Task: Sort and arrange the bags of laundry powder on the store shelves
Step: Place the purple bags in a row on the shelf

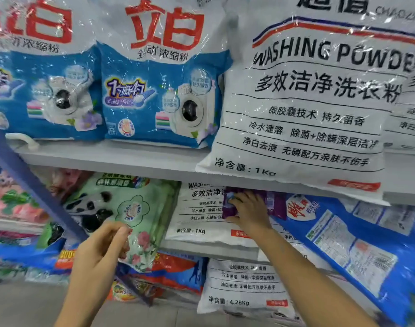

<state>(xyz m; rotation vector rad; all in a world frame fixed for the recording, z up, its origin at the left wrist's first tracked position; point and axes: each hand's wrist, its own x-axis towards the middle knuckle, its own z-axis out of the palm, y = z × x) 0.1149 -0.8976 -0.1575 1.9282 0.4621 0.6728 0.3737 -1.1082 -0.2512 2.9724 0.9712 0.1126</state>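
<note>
My right hand (250, 212) reaches under the upper shelf and grips a small purple bag (276, 204) that lies on a white 1 kg washing powder bag (197, 213) on the middle shelf. My left hand (102, 246) hovers lower left with loosely curled fingers, holding nothing, in front of a green panda bag (121, 204). On the upper shelf stand two blue-and-white bags (159, 95) and a large white "WASHING POWDER" bag (303, 109) that hangs over the shelf edge.
A blue bag (357, 244) leans at the right of the middle shelf. A white 4.28 kg bag (244, 286) and red and orange bags (175, 272) fill the bottom shelf. A blue slanted shelf post (24, 178) crosses the left side. Pink bags (15, 204) lie at far left.
</note>
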